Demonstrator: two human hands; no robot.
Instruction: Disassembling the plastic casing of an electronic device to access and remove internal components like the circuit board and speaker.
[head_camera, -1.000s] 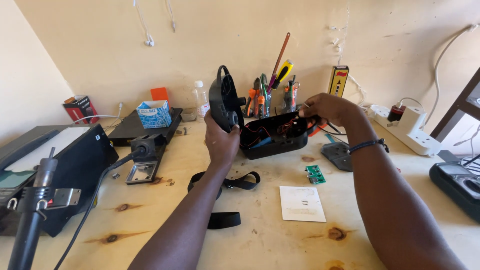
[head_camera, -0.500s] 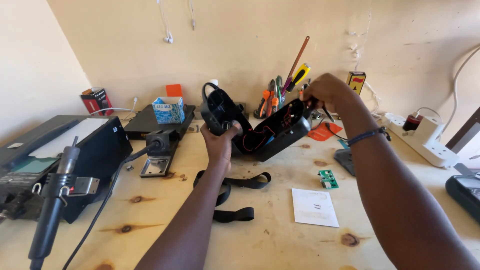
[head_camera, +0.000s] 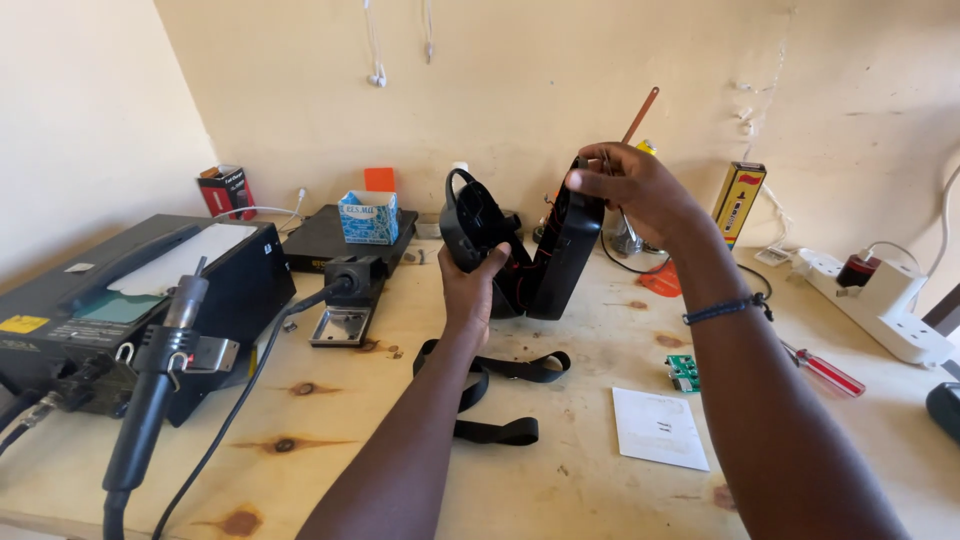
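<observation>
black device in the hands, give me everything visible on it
The black device looks like matt plastic, opened into two shell halves held upright above the wooden bench. The left hand cradles the rounded half, which has a loop handle on top; the right hand grips the top of the flatter, box-like half. Thin red wires run between them. What the internals are cannot be told.

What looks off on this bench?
The black device is split open between the left hand and right hand, red wires showing. A small green circuit board lies loose on the wooden table.
</observation>
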